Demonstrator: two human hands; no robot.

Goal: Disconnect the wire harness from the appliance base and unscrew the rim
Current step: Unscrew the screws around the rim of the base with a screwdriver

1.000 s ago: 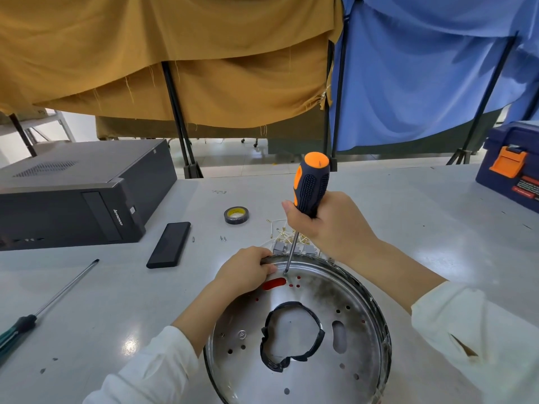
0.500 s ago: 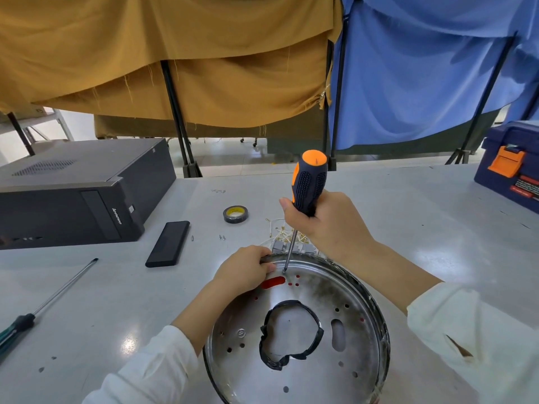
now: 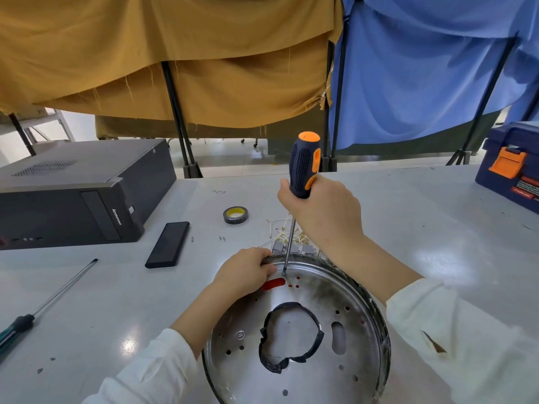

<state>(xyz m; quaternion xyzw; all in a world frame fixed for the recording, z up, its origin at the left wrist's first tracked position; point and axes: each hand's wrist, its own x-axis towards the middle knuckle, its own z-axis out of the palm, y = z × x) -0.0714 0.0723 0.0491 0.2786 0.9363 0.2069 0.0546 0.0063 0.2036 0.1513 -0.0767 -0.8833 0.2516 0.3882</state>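
A round metal appliance base (image 3: 344,371) lies on the grey table, with a taped central hole and a dark rim (image 3: 376,301). My left hand (image 3: 243,271) grips the rim at its far left edge. My right hand (image 3: 323,212) holds an orange-and-black screwdriver (image 3: 303,167) nearly upright, its tip on a screw just inside the far rim. Behind the base lies the wire harness (image 3: 284,234), pale wires with grey connectors, partly hidden by my right hand.
A black computer case (image 3: 73,193) stands at the left. A black phone (image 3: 167,243), a tape roll (image 3: 235,214) and loose screws (image 3: 222,237) lie behind the base. A second screwdriver (image 3: 43,304) lies at the left. A blue toolbox (image 3: 510,164) sits far right.
The screwdriver handle has turned slightly in my right hand; its tip stays on the same screw. My left hand keeps its grip on the rim.
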